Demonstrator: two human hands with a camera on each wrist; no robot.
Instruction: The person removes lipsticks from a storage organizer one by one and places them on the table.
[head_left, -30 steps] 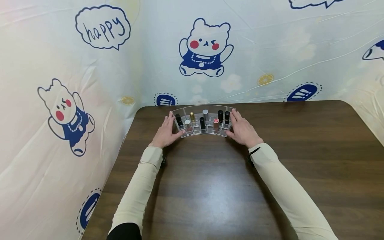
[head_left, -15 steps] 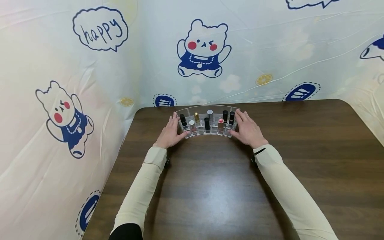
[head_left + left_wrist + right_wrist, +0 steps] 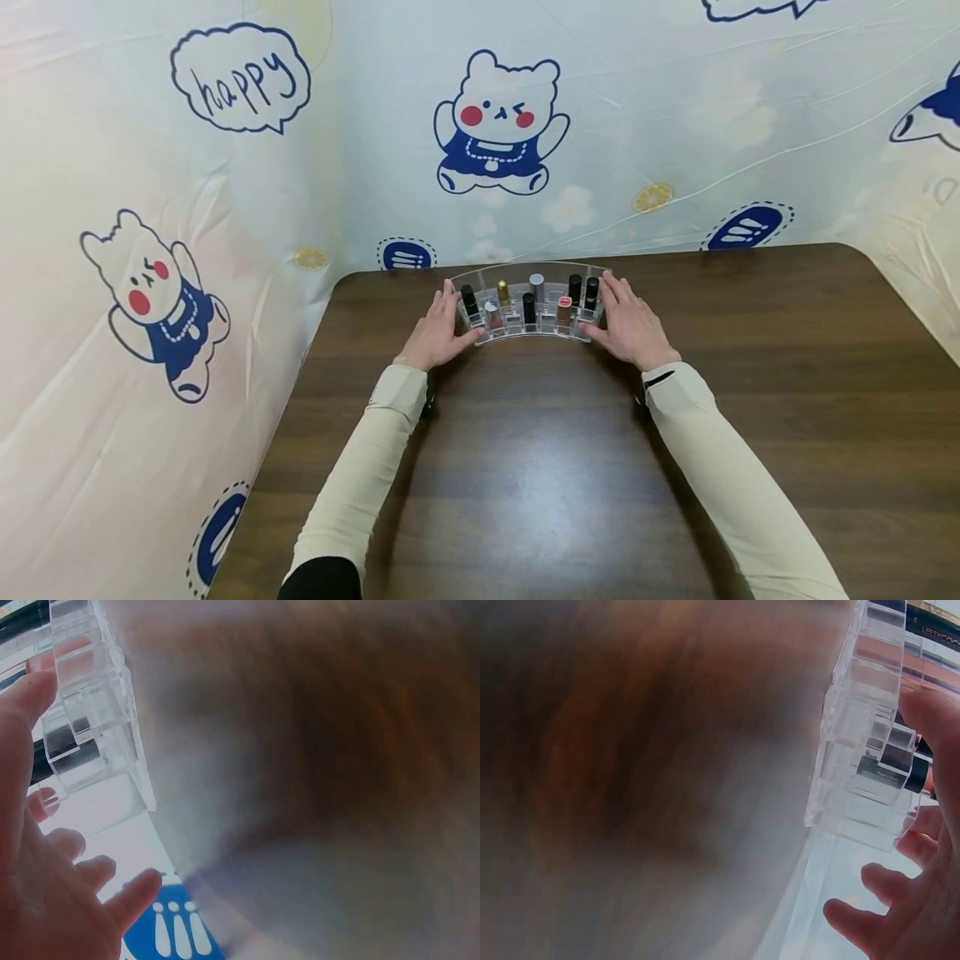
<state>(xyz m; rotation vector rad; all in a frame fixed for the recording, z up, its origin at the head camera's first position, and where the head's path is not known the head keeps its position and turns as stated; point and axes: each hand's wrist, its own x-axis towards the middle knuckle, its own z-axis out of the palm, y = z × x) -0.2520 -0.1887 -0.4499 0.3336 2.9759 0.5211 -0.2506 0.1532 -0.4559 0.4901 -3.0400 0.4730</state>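
A clear, curved lipstick organizer (image 3: 534, 335) stands at the far side of the table, between my two hands. In it sit several lipsticks, among them a gold one (image 3: 502, 292), a silver-capped one (image 3: 537, 286) and a pink-topped one (image 3: 564, 308). My left hand (image 3: 435, 335) grips its left end, thumb at the front and fingers along the side. On the opposite end, my right hand (image 3: 637, 330) holds it the same way. Both wrist views show a thumb against the organizer's front, the outer fingers spread off it; where the other fingertips press is partly hidden.
The brown wooden table (image 3: 540, 467) extends toward me and to the right. A printed cloth (image 3: 360, 125) with cartoon bears hangs behind the table and along its left side, close to the organizer's back.
Both hands have slid the organizer to the right along the table's far side, keeping their hold. The head view has turned slightly, so the backdrop shifts left.
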